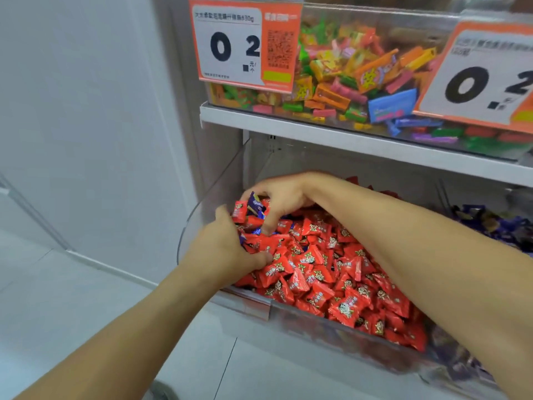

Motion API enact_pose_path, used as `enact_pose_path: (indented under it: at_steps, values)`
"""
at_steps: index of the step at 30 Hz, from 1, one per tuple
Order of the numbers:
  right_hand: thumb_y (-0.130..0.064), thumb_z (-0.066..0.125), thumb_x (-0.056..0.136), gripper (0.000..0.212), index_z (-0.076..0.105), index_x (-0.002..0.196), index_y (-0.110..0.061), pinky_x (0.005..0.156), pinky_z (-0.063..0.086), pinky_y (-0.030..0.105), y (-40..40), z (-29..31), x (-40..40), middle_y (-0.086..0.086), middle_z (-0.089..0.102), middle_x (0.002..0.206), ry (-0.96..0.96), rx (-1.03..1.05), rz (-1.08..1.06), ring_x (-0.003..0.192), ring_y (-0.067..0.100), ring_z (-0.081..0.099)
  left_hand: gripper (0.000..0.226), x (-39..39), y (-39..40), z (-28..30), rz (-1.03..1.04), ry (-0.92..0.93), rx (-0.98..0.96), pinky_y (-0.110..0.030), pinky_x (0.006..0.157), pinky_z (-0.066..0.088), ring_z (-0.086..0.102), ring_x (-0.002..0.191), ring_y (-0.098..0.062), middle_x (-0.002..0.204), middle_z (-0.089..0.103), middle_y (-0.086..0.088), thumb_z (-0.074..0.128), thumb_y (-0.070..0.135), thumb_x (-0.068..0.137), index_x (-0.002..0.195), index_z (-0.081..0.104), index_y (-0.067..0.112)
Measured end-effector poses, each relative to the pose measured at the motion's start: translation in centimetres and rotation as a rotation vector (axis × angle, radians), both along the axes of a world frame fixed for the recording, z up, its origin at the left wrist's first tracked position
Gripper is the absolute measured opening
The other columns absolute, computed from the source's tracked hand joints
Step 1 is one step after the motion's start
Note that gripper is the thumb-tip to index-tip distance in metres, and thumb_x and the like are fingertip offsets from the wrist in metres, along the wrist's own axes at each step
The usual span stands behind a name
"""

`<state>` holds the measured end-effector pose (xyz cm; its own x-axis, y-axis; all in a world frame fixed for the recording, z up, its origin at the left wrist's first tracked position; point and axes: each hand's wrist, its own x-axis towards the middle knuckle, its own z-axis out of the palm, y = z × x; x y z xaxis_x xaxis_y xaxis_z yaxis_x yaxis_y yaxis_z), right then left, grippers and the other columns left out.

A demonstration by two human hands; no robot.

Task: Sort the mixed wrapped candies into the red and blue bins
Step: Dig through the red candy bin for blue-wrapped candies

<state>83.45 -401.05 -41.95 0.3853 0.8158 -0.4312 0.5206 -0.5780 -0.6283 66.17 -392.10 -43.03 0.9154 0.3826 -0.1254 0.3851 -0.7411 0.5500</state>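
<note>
A clear bin (192, 223) on the lower shelf is heaped with red wrapped candies (323, 272). A few blue wrapped ones show among them near its far left corner. My right hand (281, 202) reaches across into that corner, and its curled fingers pinch a blue candy (256, 204). My left hand (227, 248) is just below, with fingers curled into the heap around red candies and the thumb against a red candy (239, 212). To the right, a neighbouring bin holds blue candies (490, 223), partly hidden by my right forearm.
The white shelf (331, 134) above carries a clear bin of mixed coloured candies (354, 79) with two orange price tags (245, 44). A white wall (86, 125) and tiled floor (72, 298) lie to the left.
</note>
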Motion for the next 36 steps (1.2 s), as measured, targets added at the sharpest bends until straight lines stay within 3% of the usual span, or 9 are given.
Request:
enact_pose_path:
  at_steps: [6,10,13,17,20,25,28,32,36]
  values:
    - [-0.008,0.082,0.077,0.042,0.066,0.114,-0.02,0.085,0.054,0.03,-5.5,3.2,-2.6,-0.001,0.071,0.105,-0.18,0.068,-0.019,0.089,0.005,0.063,0.095,0.8,0.3,0.4,-0.145,-0.157,-0.212,-0.023,0.087,0.046,0.062,0.105,-0.007,0.122,0.061,0.011,0.091,0.051,0.055,0.137,0.046,0.036]
    - [-0.026,0.076,0.083,0.04,0.068,0.122,-0.024,0.105,0.043,0.034,-10.4,3.4,-6.0,-0.006,0.063,0.124,-0.43,0.172,-0.134,0.115,0.009,0.058,0.063,0.9,-1.1,1.3,-0.393,-0.249,-0.215,-0.006,0.088,0.039,0.056,0.102,0.01,0.111,0.057,0.022,0.084,0.051,0.068,0.122,0.053,0.042]
    - [-0.038,0.073,0.087,0.049,0.06,0.133,-0.027,0.115,0.032,0.03,-13.8,1.9,-9.3,-0.005,0.048,0.141,-0.498,0.195,-0.231,0.131,0.009,0.045,0.062,1.0,-2.4,1.2,-0.514,-0.285,-0.09,-0.017,0.098,0.038,0.052,0.108,0.0,0.117,0.055,0.011,0.079,0.048,0.076,0.131,0.055,0.036]
    - [-0.076,0.039,0.086,0.072,0.04,0.147,-0.039,0.122,0.022,0.044,-16.3,-1.2,-12.8,-0.009,0.024,0.16,-0.635,0.152,-0.375,0.151,0.018,0.017,0.045,1.1,-3.6,0.9,-0.594,-0.328,-0.056,-0.014,0.107,0.03,0.048,0.121,-0.004,0.13,0.049,0.006,0.073,0.033,0.085,0.128,0.062,0.033]
    - [-0.082,0.014,0.086,0.079,0.036,0.15,-0.04,0.123,0.014,0.049,-16.7,-1.7,-14.0,-0.015,0.02,0.162,-0.692,0.134,-0.38,0.154,0.018,0.005,0.043,0.7,-4.0,1.1,-0.648,-0.345,-0.054,-0.005,0.103,0.027,0.046,0.123,-0.001,0.132,0.047,0.01,0.074,0.033,0.085,0.126,0.065,0.033]
    - [-0.045,0.051,0.099,0.035,0.06,0.13,-0.032,0.111,0.037,0.035,-17.0,-0.6,-14.7,-0.017,0.048,0.136,-0.745,0.337,-0.44,0.128,0.005,0.045,0.036,0.1,-3.3,1.4,-0.69,-0.342,-0.041,-0.013,0.103,0.036,0.048,0.12,0.003,0.13,0.049,0.015,0.077,0.047,0.079,0.113,0.071,0.037]
    - [-0.047,0.062,0.092,0.043,0.056,0.132,-0.034,0.103,0.039,0.023,-17.4,-0.2,-14.6,-0.02,0.043,0.133,-0.727,0.37,-0.534,0.123,-0.001,0.046,0.036,0.3,-3.3,1.1,-0.678,-0.345,0.006,-0.024,0.103,0.041,0.05,0.118,0.0,0.128,0.051,0.015,0.074,0.051,0.081,0.113,0.071,0.036]
    - [-0.06,0.064,0.084,0.057,0.051,0.135,-0.037,0.102,0.041,0.03,-17.2,-0.2,-14.3,-0.019,0.05,0.121,-0.755,0.33,-0.56,0.114,0.004,0.047,0.029,0.7,-3.5,1.2,-0.602,-0.391,0.086,-0.038,0.097,0.044,0.054,0.107,-0.01,0.109,0.062,0.011,0.059,0.046,0.087,0.112,0.069,0.035]
    - [-0.059,0.068,0.082,0.057,0.054,0.133,-0.038,0.097,0.034,0.027,-16.5,-0.5,-14.1,-0.016,0.047,0.113,-0.774,0.236,-0.55,0.105,0.007,0.037,0.038,1.2,-3.8,1.1,-0.567,-0.35,0.208,-0.041,0.097,0.043,0.049,0.112,-0.016,0.117,0.059,0.007,0.07,0.048,0.083,0.117,0.065,0.032]
